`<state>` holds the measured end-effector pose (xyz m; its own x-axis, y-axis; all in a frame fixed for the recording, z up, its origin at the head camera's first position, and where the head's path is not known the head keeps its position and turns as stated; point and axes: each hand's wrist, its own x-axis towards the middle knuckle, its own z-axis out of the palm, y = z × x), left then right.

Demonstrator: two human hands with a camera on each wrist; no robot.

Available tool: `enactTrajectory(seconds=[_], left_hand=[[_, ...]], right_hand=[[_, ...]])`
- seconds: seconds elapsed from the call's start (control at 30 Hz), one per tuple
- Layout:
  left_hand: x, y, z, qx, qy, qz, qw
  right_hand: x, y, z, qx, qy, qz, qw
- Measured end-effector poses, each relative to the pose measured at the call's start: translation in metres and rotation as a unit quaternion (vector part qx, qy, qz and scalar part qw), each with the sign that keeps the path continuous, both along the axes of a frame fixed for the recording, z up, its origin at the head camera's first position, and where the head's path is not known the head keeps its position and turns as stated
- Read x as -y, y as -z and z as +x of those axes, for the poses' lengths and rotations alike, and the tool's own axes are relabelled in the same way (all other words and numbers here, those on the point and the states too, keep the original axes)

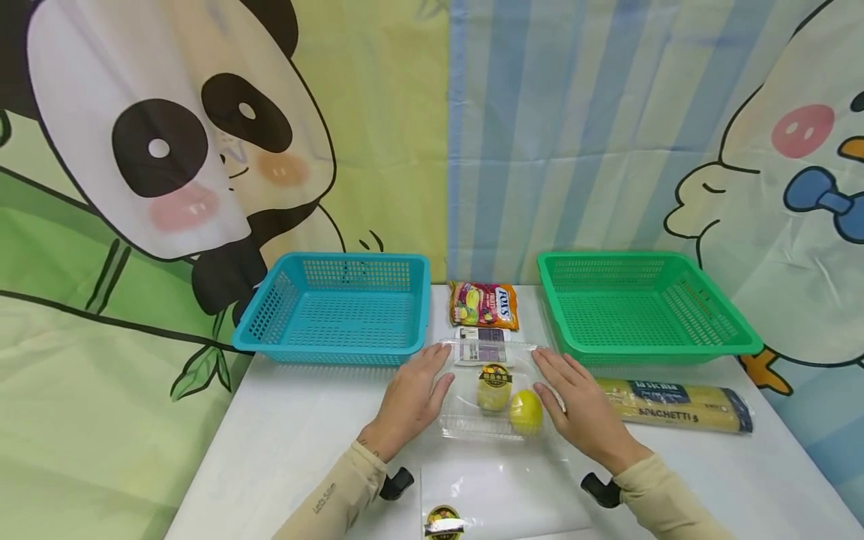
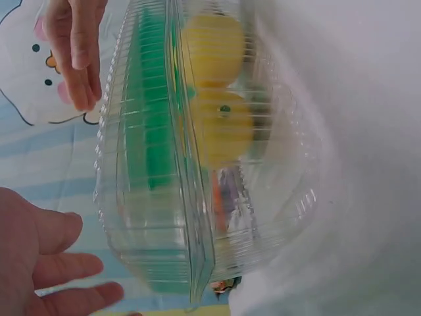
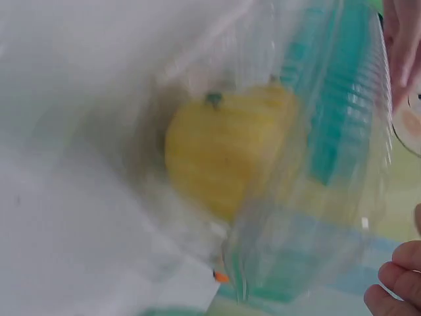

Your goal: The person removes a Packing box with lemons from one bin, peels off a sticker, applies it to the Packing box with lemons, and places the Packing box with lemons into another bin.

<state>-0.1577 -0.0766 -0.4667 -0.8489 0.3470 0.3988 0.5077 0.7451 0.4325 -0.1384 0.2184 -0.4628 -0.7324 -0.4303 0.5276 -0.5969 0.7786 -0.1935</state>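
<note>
head view shows the white bench (image 1: 283, 435) running off the bottom edge, so its near side is cut off. at the back sit my blue basket (image 1: 337, 311) on the left and green basket (image 1: 641, 304) on the right, well apart, with a candy bag (image 1: 484, 304) between them. a spaghetti packet (image 1: 675, 405) lies in front of the green basket, its left end hidden behind my right hand (image 1: 583, 409).

the clear clamshell box (image 1: 489, 390) lies on the bench between my hands, and its walls are hard to trace against the white top. two lemons (image 1: 526, 412) sit inside, one half covered by a round sticker. a label at the box's far end is too small to read.

my left hand (image 1: 412, 397) rests at the box's left side, fingers straight and together; my right hand lies at the right side the same way. neither curls round anything, and i cannot tell how firmly they press the plastic.

a flat clear bag (image 1: 499, 499) near me is cut by the frame's edge.

both wrist views are blurred; the left one shows the ribbed box (image 2: 197, 171) and lemons (image 2: 220, 125), the right one a single smeared lemon (image 3: 223, 155).
</note>
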Motion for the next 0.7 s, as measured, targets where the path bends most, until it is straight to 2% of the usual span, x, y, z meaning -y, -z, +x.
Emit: enactTrajectory(seconds=[0.13, 0.3, 0.47, 0.53, 0.7], left_hand=[[0.004, 0.004, 0.003, 0.058, -0.026, 0.033, 0.9974], [0.007, 0.013, 0.008, 0.138, -0.023, 0.084, 0.9867], [0.006, 0.023, 0.011, 0.165, -0.007, 0.145, 0.9754], [0.005, 0.026, 0.012, 0.175, -0.009, 0.164, 0.9707], [0.003, 0.03, 0.011, 0.206, -0.03, 0.17, 0.9633]], right_hand=[[-0.02, -0.006, -0.009, -0.058, 0.014, -0.039, 0.997], [-0.053, -0.01, -0.02, -0.049, 0.058, -0.054, 0.996], [-0.098, -0.008, -0.034, -0.008, 0.104, -0.039, 0.994], [-0.116, -0.007, -0.039, 0.021, 0.124, -0.021, 0.992], [-0.148, -0.005, -0.048, 0.103, 0.157, 0.035, 0.982]])
